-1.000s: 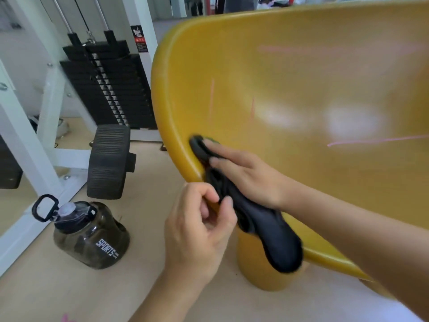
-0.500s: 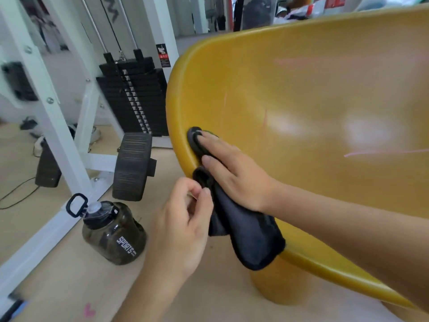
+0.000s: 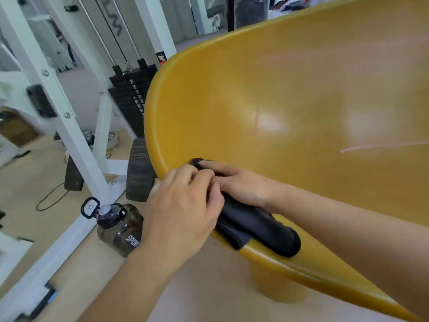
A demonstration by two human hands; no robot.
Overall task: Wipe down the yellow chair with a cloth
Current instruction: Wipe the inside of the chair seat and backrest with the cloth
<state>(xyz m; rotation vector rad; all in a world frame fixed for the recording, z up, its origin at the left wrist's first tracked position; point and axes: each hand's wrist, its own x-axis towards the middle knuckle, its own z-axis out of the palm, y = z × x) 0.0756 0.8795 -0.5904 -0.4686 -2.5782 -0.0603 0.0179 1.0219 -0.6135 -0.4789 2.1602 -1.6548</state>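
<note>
Along the near-left rim of the yellow chair (image 3: 290,89), a dark cloth (image 3: 260,228) lies draped over the edge, its loose end hanging down the outside of the shell. The right hand (image 3: 239,185) lies on top of the cloth with its fingers stretched out fairly straight, pressing the fabric flat against the inside of the seat; a small bunch of cloth shows just past the fingertips. The left hand (image 3: 181,205) sits right beside it at the rim, touching the right hand's fingers, with its own fingers curled in toward the cloth. Its fingertips are hidden, so whether it pinches the cloth, grips the rim or holds nothing cannot be told.

Thin pink marks (image 3: 383,145) streak the glossy inner surface of the chair, which stands on a round yellow pedestal (image 3: 278,289). On the pale floor (image 3: 46,228) just left of the chair stands a dark, see-through water bottle (image 3: 120,231) with a loop handle on its cap. Behind it are a black ribbed roller pad (image 3: 139,170), a white machine frame (image 3: 69,126) and a black weight stack (image 3: 132,98).
</note>
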